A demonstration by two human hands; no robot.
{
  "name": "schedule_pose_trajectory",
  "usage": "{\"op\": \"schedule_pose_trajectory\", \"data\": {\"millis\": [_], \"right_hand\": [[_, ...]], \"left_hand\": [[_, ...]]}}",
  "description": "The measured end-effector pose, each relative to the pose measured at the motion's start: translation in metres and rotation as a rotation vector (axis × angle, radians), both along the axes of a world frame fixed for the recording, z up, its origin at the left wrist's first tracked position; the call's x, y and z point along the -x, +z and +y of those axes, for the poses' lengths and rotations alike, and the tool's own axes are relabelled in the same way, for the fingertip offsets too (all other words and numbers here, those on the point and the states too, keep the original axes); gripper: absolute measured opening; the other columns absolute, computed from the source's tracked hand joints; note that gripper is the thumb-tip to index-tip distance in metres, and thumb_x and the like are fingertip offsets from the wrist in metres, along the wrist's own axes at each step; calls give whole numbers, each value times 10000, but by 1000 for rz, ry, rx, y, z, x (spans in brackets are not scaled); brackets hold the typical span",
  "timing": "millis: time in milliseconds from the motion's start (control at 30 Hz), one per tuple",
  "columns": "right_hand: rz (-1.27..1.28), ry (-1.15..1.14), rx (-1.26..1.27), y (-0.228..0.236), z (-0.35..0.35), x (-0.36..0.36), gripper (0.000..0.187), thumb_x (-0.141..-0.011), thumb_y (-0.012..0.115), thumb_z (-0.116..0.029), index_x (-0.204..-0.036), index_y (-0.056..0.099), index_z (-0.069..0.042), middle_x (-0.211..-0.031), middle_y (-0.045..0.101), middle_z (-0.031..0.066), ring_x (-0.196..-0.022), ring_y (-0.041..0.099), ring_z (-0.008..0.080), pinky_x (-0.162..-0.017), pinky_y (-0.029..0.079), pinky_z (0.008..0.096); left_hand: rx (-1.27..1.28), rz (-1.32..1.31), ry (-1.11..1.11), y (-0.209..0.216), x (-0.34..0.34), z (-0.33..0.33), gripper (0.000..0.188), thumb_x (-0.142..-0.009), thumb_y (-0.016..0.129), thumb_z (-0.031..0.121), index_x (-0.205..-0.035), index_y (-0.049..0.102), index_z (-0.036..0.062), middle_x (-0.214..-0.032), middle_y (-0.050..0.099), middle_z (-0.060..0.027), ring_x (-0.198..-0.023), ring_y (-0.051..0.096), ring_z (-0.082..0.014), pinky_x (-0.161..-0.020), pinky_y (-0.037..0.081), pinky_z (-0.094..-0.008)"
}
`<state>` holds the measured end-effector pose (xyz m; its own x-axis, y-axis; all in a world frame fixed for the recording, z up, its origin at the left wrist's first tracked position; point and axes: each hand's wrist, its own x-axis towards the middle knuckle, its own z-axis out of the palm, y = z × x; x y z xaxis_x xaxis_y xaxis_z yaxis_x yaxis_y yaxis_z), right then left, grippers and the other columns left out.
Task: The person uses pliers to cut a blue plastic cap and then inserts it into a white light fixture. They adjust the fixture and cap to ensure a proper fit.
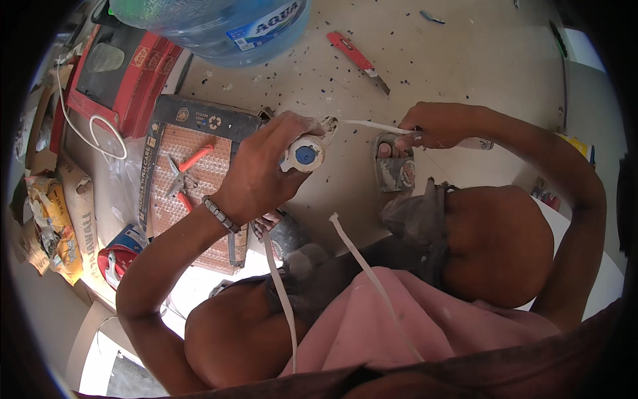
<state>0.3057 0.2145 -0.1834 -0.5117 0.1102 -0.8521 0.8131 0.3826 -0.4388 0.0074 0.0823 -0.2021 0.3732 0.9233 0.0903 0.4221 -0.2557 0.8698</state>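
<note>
Near the middle, my left hand (262,163) is wrapped around a whitish, smeared round piece with a blue disc (306,155) at its end. A pale crusted knob (329,124) shows just beyond it; whether they are one piece, I cannot tell. To the right, my right hand (435,126) is closed around a slim tool, with its greyish end (476,143) showing past the hand. A thin white strip (369,124) stretches between the knob and my right fingers. What kind of tool it is stays hidden by the grip.
A red utility knife (359,60) lies on the speckled floor (458,53), beside a big blue water jug (219,30). Red-handled snips (183,176) rest on a bubble-wrapped carton (163,206). Left are a red box (126,80), a can (119,256) and torn sacks (56,226).
</note>
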Motion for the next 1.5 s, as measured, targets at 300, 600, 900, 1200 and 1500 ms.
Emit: {"op": "schedule_pose_trajectory", "data": {"millis": [300,600,900,1200,1500], "right_hand": [[275,-99,-76,-100,14,-45,325,-980,638,-336,-977,699,-17,-806,649,153,-722,578,256,-686,456,400],[240,-156,115,-107,57,-49,345,-936,699,-325,-910,645,15,-887,639,130,-782,579,239,-741,466,382],[849,126,-155,16,114,94,196,-980,590,-176,-955,566,17,-819,594,144,-704,553,266,-696,444,371],[776,1002,-398,-36,1,315,326,-924,670,-180,-1225,592,-83,-1101,648,157,-955,689,327,-810,554,448],[954,1066,-542,-134,-68,379,592,-901,630,-98,-1433,407,37,-1065,657,254,-982,708,354,-814,603,451]], "left_hand": [[-4,97,50,-19,-55,56,447,-832,694,15,-1256,569,83,-1131,667,-155,-998,660,-385,-863,541,-460],[-266,-7,252,-58,-104,101,462,-779,622,-50,-1226,566,52,-1139,625,-155,-1078,595,-390,-901,510,-471],[-38,-259,389,-60,-83,71,545,-752,554,-173,-1239,629,57,-1189,634,-160,-1136,578,-388,-959,491,-443],[-32,-347,396,-55,-70,49,493,-709,547,-148,-1119,713,69,-1050,677,-148,-1047,622,-362,-933,502,-419],[-115,-554,696,-80,-92,31,510,-624,521,-96,-1076,722,27,-1024,702,-202,-1017,655,-394,-920,516,-428]]}}
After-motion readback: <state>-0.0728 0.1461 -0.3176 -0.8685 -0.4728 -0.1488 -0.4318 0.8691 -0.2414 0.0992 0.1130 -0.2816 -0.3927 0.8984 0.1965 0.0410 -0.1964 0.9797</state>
